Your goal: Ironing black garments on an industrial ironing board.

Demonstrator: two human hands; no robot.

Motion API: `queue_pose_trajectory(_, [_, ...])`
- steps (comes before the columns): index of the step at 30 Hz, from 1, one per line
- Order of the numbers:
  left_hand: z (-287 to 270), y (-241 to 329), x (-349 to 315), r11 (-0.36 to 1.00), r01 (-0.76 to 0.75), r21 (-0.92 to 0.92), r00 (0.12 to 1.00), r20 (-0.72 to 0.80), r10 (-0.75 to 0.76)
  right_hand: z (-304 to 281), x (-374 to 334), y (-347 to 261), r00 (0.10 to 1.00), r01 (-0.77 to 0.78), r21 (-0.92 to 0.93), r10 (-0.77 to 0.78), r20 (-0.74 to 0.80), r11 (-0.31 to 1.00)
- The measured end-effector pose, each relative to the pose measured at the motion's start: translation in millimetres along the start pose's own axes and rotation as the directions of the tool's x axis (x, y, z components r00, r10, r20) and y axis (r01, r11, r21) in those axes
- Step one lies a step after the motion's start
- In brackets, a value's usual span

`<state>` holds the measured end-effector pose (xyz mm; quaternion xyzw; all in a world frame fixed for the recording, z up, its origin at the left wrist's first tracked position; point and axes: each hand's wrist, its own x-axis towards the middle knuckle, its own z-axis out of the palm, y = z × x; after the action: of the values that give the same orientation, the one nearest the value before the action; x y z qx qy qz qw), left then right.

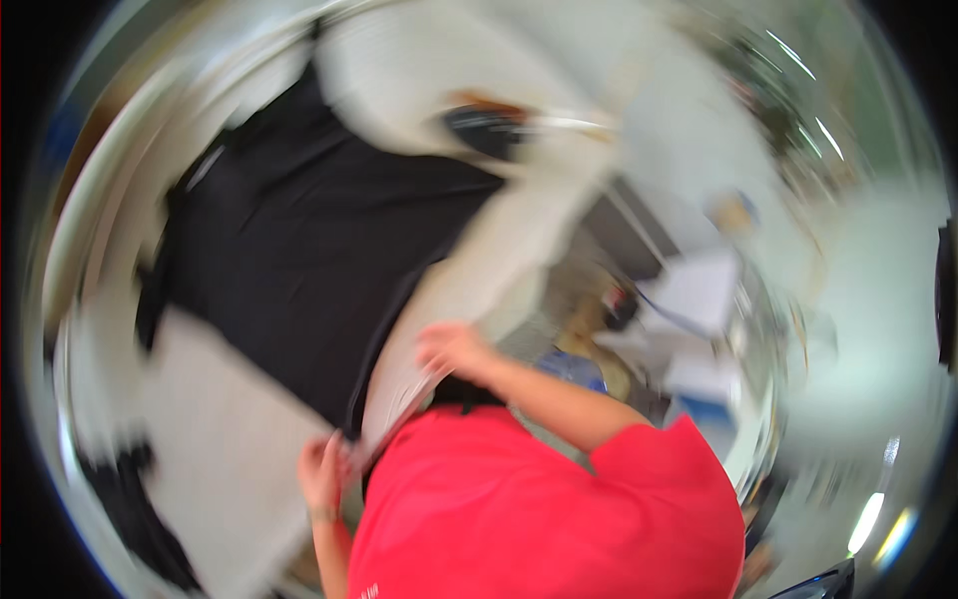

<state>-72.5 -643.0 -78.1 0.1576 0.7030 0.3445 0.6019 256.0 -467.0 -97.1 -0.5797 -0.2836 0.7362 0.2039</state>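
Note:
A black garment [309,230] lies spread over a white table [230,429], its lower corner pointing toward me. My left hand [322,474] is right at that corner, fingertips at or beside the cloth; motion blur hides whether they grip it. Over the table's near edge, to the right of the cloth, is my right hand [454,351]. It is apart from the garment, and its fingers are too smeared to read.
Beyond the garment stands a blurred dark object with an orange-brown edge [484,125]. More black cloth [140,514] lies at the lower left. To my right are a blue item [574,369] and white sheets or boxes [699,290]. Lit tubes [866,523] show at the far right.

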Motion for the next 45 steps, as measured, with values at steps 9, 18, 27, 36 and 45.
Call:
queue_pose_trajectory(9, [-52,171,143,0.882,-0.439,0.171,0.898,0.106,0.426,145,-32,81,0.994,0.045,-0.073,-0.038,0.099,0.996])
queue_pose_trajectory(18, [91,192,199,0.770,-0.625,0.127,0.710,0.503,0.493,170,-14,101,0.993,-0.011,-0.020,0.014,0.116,1.000])
queue_pose_trajectory(27, [-61,194,270,0.710,-0.664,-0.234,0.586,0.426,0.689,184,-37,117,1.000,0.011,0.009,-0.011,0.004,1.000])
queue_pose_trajectory(36, [-74,-19,92,0.812,-0.563,0.158,0.773,-0.247,0.584,73,4,54,0.968,0.148,-0.833,0.093,0.232,0.533])
queue_pose_trajectory(45, [-55,-59,-33,0.910,-0.404,0.098,0.738,-0.553,0.387,184,77,-62,0.765,0.554,-0.809,0.263,0.588,0.196])
